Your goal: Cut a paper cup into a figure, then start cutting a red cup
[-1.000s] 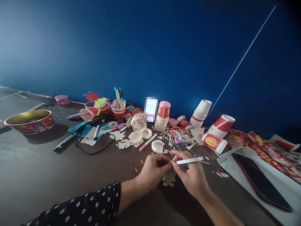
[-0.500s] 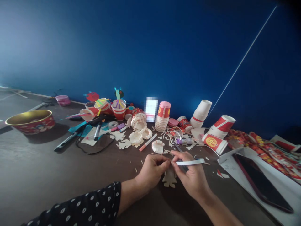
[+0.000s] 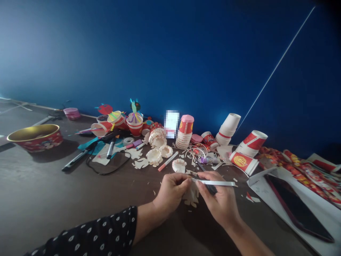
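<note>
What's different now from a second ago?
The fingertips of the left hand and right hand have parted slightly, so more of the white strip shows between them. Its free end, tilted up before, now dips slightly. The pale cutout has shifted up a little in view. I see nothing newly grasped or released. The bowl, phone and stacked cups stayed put.

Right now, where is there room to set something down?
Most room: the tabletop between the gold-rimmed bowl, black cord and dotted sleeve. A smaller patch: between the right forearm and the white base under the phone. Crowded: along the blue wall, with cups and scraps.
</note>
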